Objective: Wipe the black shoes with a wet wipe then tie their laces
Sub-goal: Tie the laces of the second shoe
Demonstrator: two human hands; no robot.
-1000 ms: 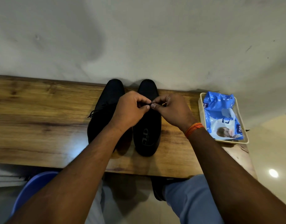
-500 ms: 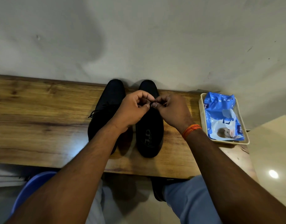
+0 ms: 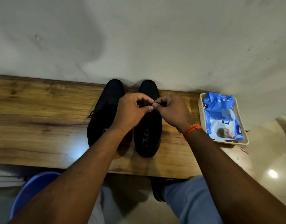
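Pinching the lace above the right shoe (image 3: 148, 126), the left hand (image 3: 131, 109) and right hand (image 3: 172, 110) meet with fingers curled. Both shoes stand side by side on the tabletop (image 3: 42, 118), the left shoe (image 3: 105, 110) laced.

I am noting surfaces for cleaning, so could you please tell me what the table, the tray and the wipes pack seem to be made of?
Table: wood or wood-look laminate, with visible grain, knots and a soft sheen.
Tray: probably cream plastic, with a smooth thin rim.
Wipes pack: glossy blue plastic film, crinkled and reflective.
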